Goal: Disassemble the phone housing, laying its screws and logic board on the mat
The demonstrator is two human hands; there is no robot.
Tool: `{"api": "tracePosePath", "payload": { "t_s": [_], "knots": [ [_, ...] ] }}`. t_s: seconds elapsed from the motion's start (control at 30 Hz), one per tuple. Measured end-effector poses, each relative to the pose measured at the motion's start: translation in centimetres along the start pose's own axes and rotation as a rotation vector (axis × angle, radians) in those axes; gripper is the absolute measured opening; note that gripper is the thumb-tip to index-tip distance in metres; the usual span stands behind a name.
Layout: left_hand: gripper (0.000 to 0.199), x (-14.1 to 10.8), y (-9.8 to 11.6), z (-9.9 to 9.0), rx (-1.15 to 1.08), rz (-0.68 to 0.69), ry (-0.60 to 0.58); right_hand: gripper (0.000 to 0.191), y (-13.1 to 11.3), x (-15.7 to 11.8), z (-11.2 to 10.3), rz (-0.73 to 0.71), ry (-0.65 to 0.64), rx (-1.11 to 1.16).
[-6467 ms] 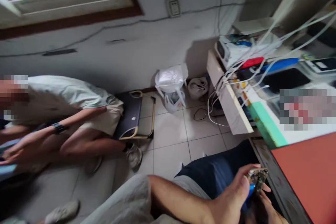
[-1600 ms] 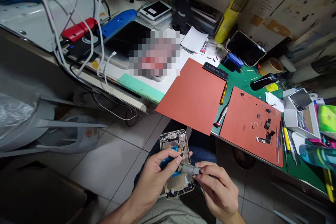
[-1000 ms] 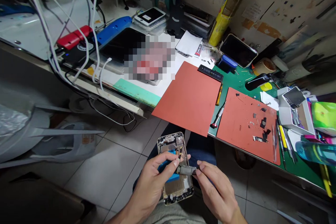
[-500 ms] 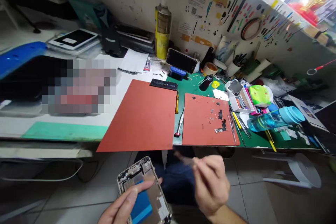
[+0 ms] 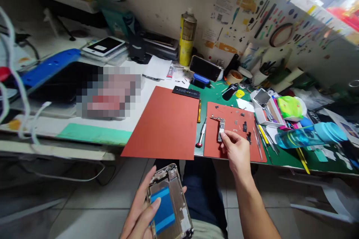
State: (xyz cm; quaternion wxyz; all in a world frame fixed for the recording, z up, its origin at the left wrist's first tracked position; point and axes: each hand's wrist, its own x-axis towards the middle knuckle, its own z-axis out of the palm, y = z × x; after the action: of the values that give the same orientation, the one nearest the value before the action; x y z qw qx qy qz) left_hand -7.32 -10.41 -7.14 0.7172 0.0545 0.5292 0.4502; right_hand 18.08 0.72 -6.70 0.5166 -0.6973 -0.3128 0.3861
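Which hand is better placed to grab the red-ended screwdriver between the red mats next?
Probably the right hand: it is at the circuit board on the right mat, close to the screwdriver. The left hand holds the phone frame.

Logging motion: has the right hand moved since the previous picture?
Yes, forward: the right hand, previously short of the smaller red mat, is over it.

A pale, marked wall (image 5: 162,18) rises behind the bench (image 5: 283,157); the far right is bright, the far left dim. The floor (image 5: 81,190) is tiled, a blurred white seat (image 5: 336,201) at near right.
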Motion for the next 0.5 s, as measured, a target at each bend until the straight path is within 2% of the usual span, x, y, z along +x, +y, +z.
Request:
{"api": "tracePosePath", "payload": {
  "t_s": [0.07, 0.13, 0.23, 0.3, 0.37, 0.43, 0.5],
  "knots": [
    [0.101, -0.3, 0.3, 0.2, -0.017, 0.027, -0.013, 0.065, 0.2, 0.3, -0.2, 0.024, 0.012, -0.067],
    [0.101, -0.7, 0.6, 0.2, -0.062, 0.015, -0.040, 0.062, 0.3, -0.1, -0.4, -0.018, 0.087, -0.209],
    [0.097, -0.8, 0.6, -0.1, -0.170, -0.021, -0.091, 0.046, 0.2, -2.6, -0.5, -0.275, 0.216, -0.420],
    [0.096, -0.6, 0.4, -0.4, -0.209, -0.032, -0.131, 0.033, 0.2, -5.4, -0.2, -0.415, 0.100, -0.414],
    [0.098, -0.2, 0.1, -0.8, -0.227, -0.033, -0.164, 0.023, 0.3, -8.2, 0.4, -0.509, -0.157, -0.385],
    [0.096, 0.1, -0.2, -1.0, -0.242, -0.023, -0.171, 0.018, 0.8, -10.4, 1.2, -0.550, -0.322, -0.364],
    [0.091, 0.3, -0.4, -1.1, -0.250, -0.013, -0.164, 0.018, 1.5, -11.6, 1.9, -0.535, -0.395, -0.360]
  ]
}}
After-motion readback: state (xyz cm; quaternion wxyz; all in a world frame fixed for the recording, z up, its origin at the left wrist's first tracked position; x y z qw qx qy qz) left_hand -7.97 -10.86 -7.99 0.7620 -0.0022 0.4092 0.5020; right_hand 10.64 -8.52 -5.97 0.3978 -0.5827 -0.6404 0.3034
